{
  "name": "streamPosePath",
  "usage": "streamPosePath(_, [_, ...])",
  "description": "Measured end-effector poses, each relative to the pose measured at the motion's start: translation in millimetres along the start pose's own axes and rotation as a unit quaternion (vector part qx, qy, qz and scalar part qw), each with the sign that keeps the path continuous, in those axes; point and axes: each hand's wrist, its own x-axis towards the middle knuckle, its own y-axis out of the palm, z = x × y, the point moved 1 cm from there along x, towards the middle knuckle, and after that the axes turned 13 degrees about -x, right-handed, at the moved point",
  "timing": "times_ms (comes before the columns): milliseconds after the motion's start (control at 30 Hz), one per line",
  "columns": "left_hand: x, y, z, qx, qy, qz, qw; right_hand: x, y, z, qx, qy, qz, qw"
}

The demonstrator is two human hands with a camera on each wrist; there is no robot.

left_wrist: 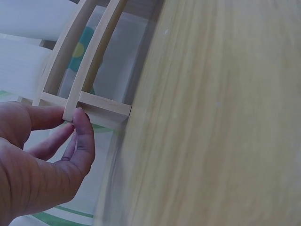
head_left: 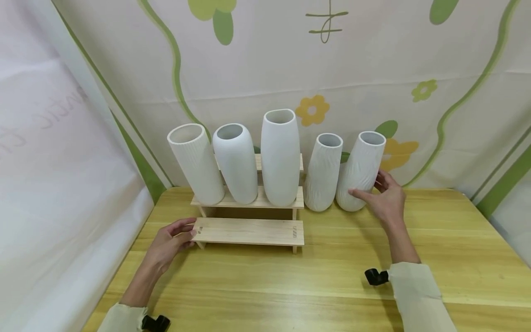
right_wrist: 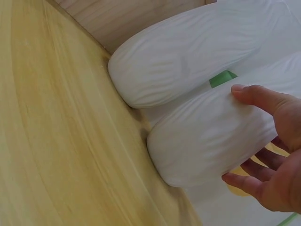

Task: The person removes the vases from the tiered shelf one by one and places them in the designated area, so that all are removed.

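Note:
My left hand (head_left: 168,243) pinches the left end of the lowest board of a stepped wooden display stand (head_left: 249,230); in the left wrist view, thumb and fingertips meet at that board's end (left_wrist: 73,101). On the table to the stand's right are two white textured vases. The outer vase (head_left: 360,170) is held by my right hand (head_left: 389,198), the thumb across its front and the fingers round its far side. Close beside it stands the inner vase (head_left: 323,173). A ribbed vase (head_left: 197,168), a smooth rounded vase (head_left: 236,163) and a tall vase (head_left: 280,157) occupy the middle step.
The wooden table (head_left: 332,290) reaches back to a hanging cloth (head_left: 257,60) printed with flowers and vines. White fabric (head_left: 54,184) hangs along the left side. The stand's top step (head_left: 258,162) shows partly behind the vases.

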Motion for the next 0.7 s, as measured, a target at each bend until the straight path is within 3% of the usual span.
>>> streamPosePath(433, [-0.8, -0.2, -0.9, -0.001, -0.005, -0.003, 1.0000, -7.7, -15.6, 11.7, -0.044, -0.031, 0.059, 0.9968])
streamPosePath(700, [-0.7, -0.2, -0.7, 0.000, -0.002, -0.001, 1.0000, -14.7, -20.8, 31.2, -0.036, -0.017, 0.031, 0.9987])
